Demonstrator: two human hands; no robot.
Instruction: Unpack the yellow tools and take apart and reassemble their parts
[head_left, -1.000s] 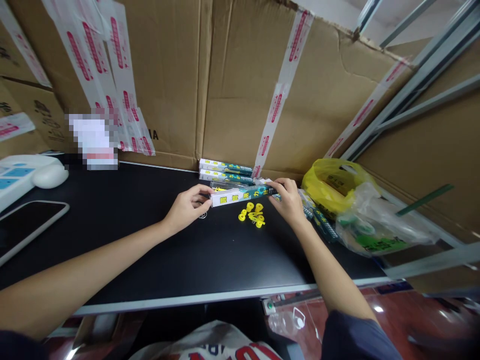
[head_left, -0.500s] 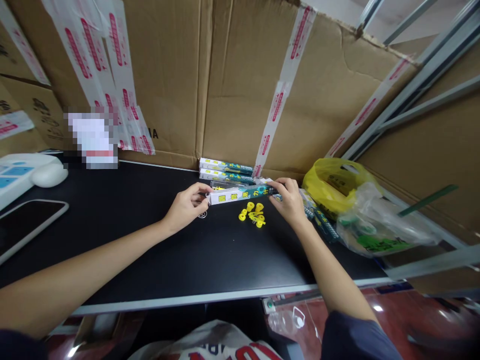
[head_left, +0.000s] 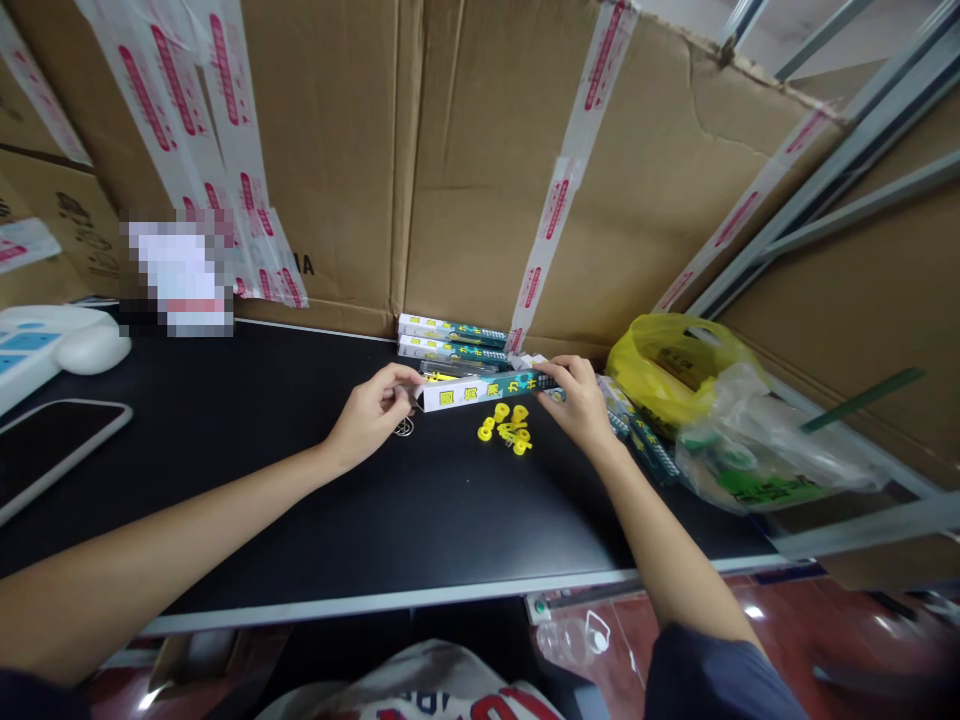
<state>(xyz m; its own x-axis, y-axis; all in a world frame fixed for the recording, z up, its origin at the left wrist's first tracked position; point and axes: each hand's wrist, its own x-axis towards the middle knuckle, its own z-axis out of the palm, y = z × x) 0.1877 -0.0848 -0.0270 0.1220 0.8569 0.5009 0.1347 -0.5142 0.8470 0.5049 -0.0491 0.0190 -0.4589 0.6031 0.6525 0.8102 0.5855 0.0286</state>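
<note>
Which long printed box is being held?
The white-and-teal cardboard box with yellow lettering, gripped by the right hand, left hand at its other end. Two similar boxes behind it and those further right aren't held.

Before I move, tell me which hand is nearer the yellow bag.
Right. The right hand grips the long box, left of the yellow bag; the left hand is farther left, at the box's white end.

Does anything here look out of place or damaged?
Small yellow plastic parts lie jumbled on the black tabletop, unlike the two slim white-and-green cardboard boxes lined up behind. The tall brown cardboard panel looks ragged along its upper right edge, suggesting wear.
</note>
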